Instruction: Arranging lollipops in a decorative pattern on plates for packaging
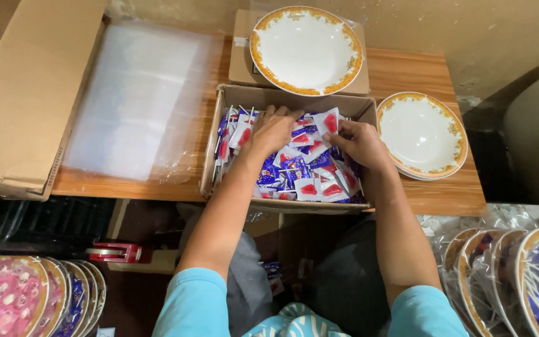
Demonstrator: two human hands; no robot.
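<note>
Currently both hands deep in cardboard box [219, 134] of wrapped lollipops [301, 171] at bench [444, 193] centre. Left hand [274, 129] spread flat, palm down, on pile, gripping nothing clear. Right hand [360, 142] pinching what looks like red-and-white wrapper [327, 122] at pile's 1 o'clock. Empty gold-rimmed plate [305, 48] at box's 12 o'clock, second empty plate [422, 134] at 3 o'clock: neither filled yet. Wrapped, filled plates [525, 274] stacked at 5 o'clock, more [7, 296] at 7 o'clock. Clear bags [135, 100] at 9 o'clock.
</note>
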